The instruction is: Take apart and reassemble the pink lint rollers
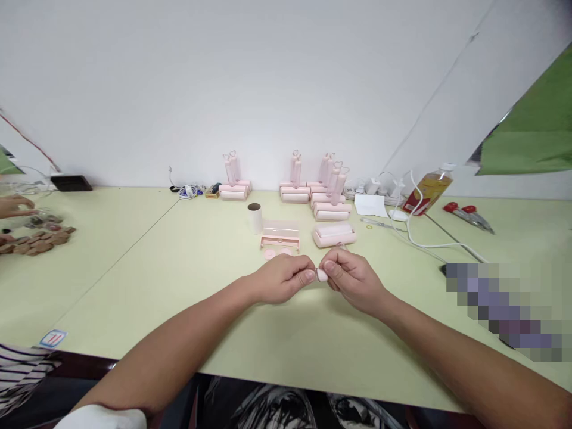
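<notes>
My left hand and my right hand meet over the table, fingers pinched round a small pale pink handle piece with a thin dark line at one edge. Most of it is hidden by my fingers. Just past my right knuckles, something clear and small shows, partly covered. Beyond my hands lie a closed pink lint roller case and an open pink case with a clear lid. Two pink discs are close to my left hand. A white roll with a brown core stands upright behind.
Several pink lint roller cases with upright handles line the wall. To the right are a drink bottle, white cable, white paper and red-topped tools. Another person's hand is near brown discs at far left.
</notes>
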`<state>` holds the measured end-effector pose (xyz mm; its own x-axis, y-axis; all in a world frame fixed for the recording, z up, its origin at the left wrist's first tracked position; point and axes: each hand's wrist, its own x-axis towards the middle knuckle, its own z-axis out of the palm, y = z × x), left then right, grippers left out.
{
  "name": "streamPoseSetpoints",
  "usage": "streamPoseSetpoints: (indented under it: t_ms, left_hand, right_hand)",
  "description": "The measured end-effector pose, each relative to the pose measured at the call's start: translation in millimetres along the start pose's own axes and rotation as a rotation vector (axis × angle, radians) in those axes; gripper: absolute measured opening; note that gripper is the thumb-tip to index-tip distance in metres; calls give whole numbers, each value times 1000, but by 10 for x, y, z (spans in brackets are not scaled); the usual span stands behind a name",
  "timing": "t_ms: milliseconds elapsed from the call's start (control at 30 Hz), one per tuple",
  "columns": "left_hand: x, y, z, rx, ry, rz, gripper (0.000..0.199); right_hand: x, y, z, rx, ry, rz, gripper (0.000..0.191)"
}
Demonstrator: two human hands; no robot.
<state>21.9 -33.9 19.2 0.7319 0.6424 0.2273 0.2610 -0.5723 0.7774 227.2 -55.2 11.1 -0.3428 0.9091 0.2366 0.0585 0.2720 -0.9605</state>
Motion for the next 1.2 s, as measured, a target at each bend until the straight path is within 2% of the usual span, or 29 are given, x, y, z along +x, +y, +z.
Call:
streamPoseSetpoints:
  t_ms: [67, 133, 200, 267, 367, 467, 533, 600, 767, 933, 1067, 1133, 1200]
  left_hand:
    - [-3, -20, -89, -227, 81, -5, 51]
    - [-14, -53, -236, -408, 221, -33, 48]
    - [-37, -103, -431, -457, 379, -79, 34]
    - [-74, -167, -641, -434, 497, -148, 22]
    - [-156, -262, -909, -277, 581, -290, 19]
    - [-254, -304, -1080, -77, 563, -449, 17]
    - [-308, -296, -1148, -34, 545, -498, 16]
    - [-339, -280, -1189, -57, 581, -483, 20]
    - [-324, -351, -1204, -10, 744, -503, 49]
    - [-248, -553, -1101, 160, 773, -540, 55]
    - [-162, -638, -974, 296, 745, -566, 53]
    - [-119, -663, -920, 330, 727, -558, 51]
    - [-83, -689, -881, 360, 722, -549, 50]
  right_hand:
    - [39, -42, -52, 61, 55, 0, 35]
    - [83, -95, -123, 79, 156, 13, 33]
    - [143, -148, -183, -11, 233, 38, 29]
    - [233, -183, -205, -199, 244, 49, 24]
    - [434, -169, -140, -547, 148, 8, 15]
    - [664, -70, 10, -866, 8, -24, 13]
    - [791, 19, 125, -1099, -59, -60, 16]
    - [879, 105, 227, -1182, -78, -74, 16]
    - [970, 222, 370, -1269, -127, -70, 17]
    - [911, 159, 393, -1302, -121, -67, 18]
    - [740, 29, 239, -1250, -1, -69, 18]
    - [639, -30, 67, -1229, 67, -34, 17]
    - [542, -67, -151, -1237, 131, 64, 16]
